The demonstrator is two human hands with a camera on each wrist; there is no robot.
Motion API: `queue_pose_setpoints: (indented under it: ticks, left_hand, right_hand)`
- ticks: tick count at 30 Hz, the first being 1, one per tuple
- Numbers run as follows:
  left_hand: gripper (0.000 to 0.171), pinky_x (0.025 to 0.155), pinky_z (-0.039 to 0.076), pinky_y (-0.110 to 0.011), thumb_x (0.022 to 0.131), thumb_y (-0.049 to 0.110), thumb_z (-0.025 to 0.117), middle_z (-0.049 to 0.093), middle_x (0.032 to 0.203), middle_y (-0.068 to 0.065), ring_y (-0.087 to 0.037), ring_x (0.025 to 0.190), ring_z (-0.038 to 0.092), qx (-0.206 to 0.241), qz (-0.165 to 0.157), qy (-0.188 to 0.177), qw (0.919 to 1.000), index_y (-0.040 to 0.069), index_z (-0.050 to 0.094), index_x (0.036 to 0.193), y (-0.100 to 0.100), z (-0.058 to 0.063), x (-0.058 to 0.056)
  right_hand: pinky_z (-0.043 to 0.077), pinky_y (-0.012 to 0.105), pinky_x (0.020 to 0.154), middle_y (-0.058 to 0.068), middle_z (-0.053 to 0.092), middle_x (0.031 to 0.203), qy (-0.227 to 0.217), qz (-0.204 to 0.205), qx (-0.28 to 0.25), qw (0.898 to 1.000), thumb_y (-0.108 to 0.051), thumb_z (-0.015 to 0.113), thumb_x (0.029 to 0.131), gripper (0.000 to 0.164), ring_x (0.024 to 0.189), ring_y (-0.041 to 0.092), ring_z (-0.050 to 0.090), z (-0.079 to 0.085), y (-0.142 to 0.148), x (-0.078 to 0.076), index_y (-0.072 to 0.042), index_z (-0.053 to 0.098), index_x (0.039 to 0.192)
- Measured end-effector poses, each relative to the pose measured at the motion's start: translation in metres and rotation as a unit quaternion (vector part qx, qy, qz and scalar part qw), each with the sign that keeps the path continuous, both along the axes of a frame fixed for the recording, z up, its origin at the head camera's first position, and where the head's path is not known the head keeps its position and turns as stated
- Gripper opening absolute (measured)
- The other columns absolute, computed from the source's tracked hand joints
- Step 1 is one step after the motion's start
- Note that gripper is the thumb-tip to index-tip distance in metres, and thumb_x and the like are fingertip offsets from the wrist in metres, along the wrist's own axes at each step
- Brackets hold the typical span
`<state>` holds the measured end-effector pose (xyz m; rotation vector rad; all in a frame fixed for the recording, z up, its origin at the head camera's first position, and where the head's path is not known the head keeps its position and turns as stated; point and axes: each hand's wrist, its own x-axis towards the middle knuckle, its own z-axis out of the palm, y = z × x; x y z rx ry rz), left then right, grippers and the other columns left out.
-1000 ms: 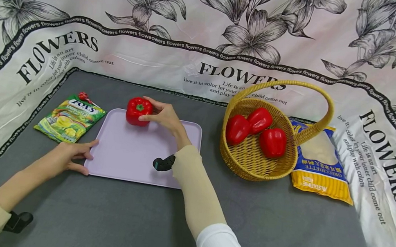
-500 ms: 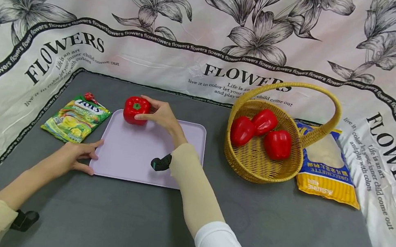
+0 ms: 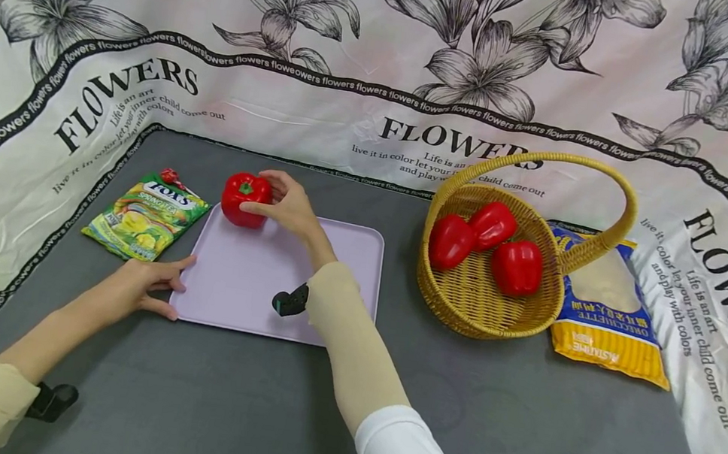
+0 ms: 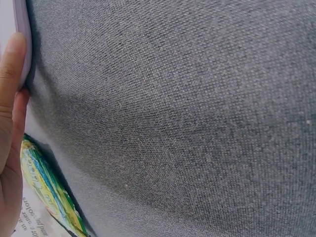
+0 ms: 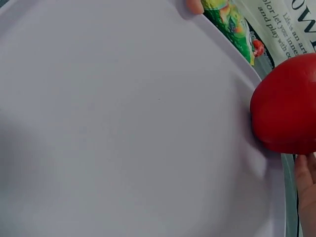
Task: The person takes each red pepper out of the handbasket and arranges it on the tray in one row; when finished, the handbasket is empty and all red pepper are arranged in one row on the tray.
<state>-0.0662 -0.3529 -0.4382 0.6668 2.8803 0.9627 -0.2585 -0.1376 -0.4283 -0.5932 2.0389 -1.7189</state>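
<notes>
A red bell pepper (image 3: 242,206) is at the back left corner of the pale lilac tray (image 3: 248,281). My right hand (image 3: 291,207) holds it from the right, thumb in front and fingers behind. In the right wrist view the pepper (image 5: 286,106) is close to the tray's raised rim; whether its base touches the tray is unclear. My left hand (image 3: 141,287) rests at the tray's left edge, thumb near the front corner and fingers further back. In the left wrist view, fingers (image 4: 11,66) touch the rim.
Left of the tray lies a green and yellow candy bag (image 3: 147,215). To the right stands a yellow wicker basket (image 3: 482,321) with a tall handle and 3 red bell peppers (image 3: 517,268). A blue and yellow pasta bag (image 3: 606,310) lies beside it. Flower-printed cloth hangs behind.
Relative to the tray, my right hand has carried the bell pepper leftward to the back left corner. My left hand keeps its place at the tray edge. The whole view has shifted slightly.
</notes>
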Motion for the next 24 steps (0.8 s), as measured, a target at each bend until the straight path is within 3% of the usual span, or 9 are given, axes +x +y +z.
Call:
queue_pose_setpoints:
  ticks: [7, 15, 19, 24]
  left_hand:
    - [0.082, 0.077, 0.055, -0.042, 0.063, 0.015, 0.087, 0.070, 0.088, 0.003, -0.017, 0.087, 0.065, -0.003, 0.003, -0.005, 1.0000, -0.016, 0.050, 0.128, -0.0003, -0.0008, -0.0002]
    - [0.082, 0.079, 0.054, -0.042, 0.063, 0.014, 0.087, 0.069, 0.089, 0.002, -0.017, 0.088, 0.065, -0.006, 0.005, -0.016, 0.9999, -0.016, 0.048, 0.130, -0.0012, -0.0005, -0.0021]
    - [0.083, 0.078, 0.054, -0.042, 0.062, 0.014, 0.087, 0.069, 0.088, 0.003, -0.015, 0.086, 0.064, -0.004, 0.001, -0.003, 1.0000, -0.016, 0.049, 0.129, -0.0013, -0.0004, -0.0024]
    - [0.082, 0.075, 0.055, -0.041, 0.061, 0.014, 0.088, 0.069, 0.087, 0.004, -0.013, 0.085, 0.064, 0.005, -0.009, 0.020, 0.9997, -0.018, 0.051, 0.126, -0.0002, -0.0024, -0.0007]
  right_hand:
    - [0.050, 0.025, 0.088, 0.004, 0.059, 0.127, 0.011, 0.004, 0.007, 1.000, -0.014, 0.078, 0.081, 0.057, 0.111, 0.014, 0.055, -0.0009, 0.0030, 0.0045, -0.011, 0.054, 0.133]
    - [0.048, 0.027, 0.093, 0.009, 0.052, 0.136, 0.014, 0.038, 0.008, 0.999, -0.009, 0.073, 0.083, 0.063, 0.119, 0.021, 0.051, 0.0014, 0.0059, 0.0034, -0.007, 0.047, 0.140]
    - [0.048, 0.025, 0.094, 0.010, 0.049, 0.139, 0.010, 0.053, 0.009, 0.998, -0.005, 0.071, 0.083, 0.065, 0.121, 0.022, 0.048, 0.0019, 0.0053, 0.0025, -0.008, 0.044, 0.142]
    - [0.048, 0.023, 0.093, 0.008, 0.050, 0.140, 0.025, 0.044, 0.019, 0.999, -0.009, 0.074, 0.083, 0.065, 0.121, 0.020, 0.050, -0.0002, 0.0025, 0.0069, -0.009, 0.046, 0.142]
